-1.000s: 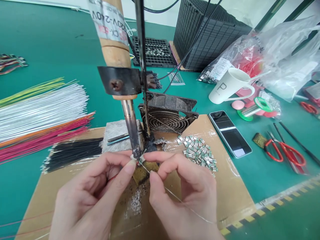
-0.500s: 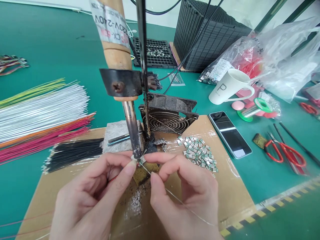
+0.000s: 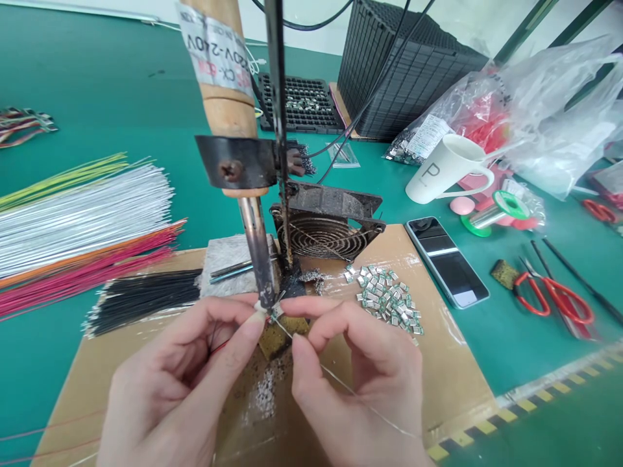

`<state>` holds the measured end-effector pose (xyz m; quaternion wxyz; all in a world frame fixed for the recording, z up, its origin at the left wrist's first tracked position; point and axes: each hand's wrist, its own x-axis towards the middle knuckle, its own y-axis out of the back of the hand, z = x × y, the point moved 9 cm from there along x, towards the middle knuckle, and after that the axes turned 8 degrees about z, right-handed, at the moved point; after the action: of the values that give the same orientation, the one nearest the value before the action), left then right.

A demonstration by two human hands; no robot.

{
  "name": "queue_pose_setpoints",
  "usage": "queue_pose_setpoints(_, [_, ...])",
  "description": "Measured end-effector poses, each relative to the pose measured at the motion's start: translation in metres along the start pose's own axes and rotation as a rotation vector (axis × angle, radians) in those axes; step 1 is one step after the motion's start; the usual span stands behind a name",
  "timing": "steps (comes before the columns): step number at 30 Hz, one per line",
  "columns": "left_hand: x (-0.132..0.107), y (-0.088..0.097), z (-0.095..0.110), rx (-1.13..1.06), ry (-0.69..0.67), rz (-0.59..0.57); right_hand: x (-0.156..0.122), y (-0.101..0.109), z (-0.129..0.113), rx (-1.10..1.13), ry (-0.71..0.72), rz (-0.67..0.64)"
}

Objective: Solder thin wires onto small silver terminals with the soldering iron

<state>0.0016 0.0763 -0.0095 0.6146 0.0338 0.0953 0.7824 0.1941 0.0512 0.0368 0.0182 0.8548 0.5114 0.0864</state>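
Note:
A soldering iron point(image 3: 253, 227) with a wooden handle hangs tip-down in a black clamp point(image 3: 238, 162) over a brown cardboard sheet point(image 3: 438, 363). My left hand point(image 3: 180, 383) pinches a small metal part with a red wire point(image 3: 221, 346) right at the iron's tip. My right hand point(image 3: 360, 383) pinches a thin strand of solder wire point(image 3: 350, 390), whose end reaches the same tip. A yellow sponge point(image 3: 275, 337) lies just below the tip, between both hands.
Small metal parts point(image 3: 387, 298) lie heaped on the cardboard by a black fan point(image 3: 326, 227). Bundles of white, pink and black wires point(image 3: 82, 240) lie left. Right: a phone point(image 3: 448, 259), white mug point(image 3: 448, 170), solder spool point(image 3: 496, 211), red scissors point(image 3: 552, 295), plastic bags. Black trays point(image 3: 403, 71) stand behind.

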Motion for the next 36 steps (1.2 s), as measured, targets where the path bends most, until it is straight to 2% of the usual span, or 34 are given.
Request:
queue_pose_setpoints(4, [-0.001,-0.002,-0.006,0.002,0.029,-0.034,0.001,0.0,-0.001,0.0,0.002,-0.004])
queue_pose_setpoints(11, [0.003,-0.01,-0.001,0.031,0.027,-0.115,0.0,0.0,0.003,-0.014,-0.044,-0.021])
queue_pose_setpoints(22, [0.003,-0.013,-0.006,-0.005,0.035,-0.122,0.001,0.001,0.003,-0.008,-0.022,-0.025])
queue_pose_setpoints(31, [0.001,-0.005,-0.005,0.011,0.036,-0.078,0.001,0.0,-0.001,-0.009,0.0,-0.015])
queue_pose_setpoints(36, [0.003,-0.006,0.004,0.005,0.005,-0.071,0.001,0.001,-0.001,-0.008,0.004,0.0])
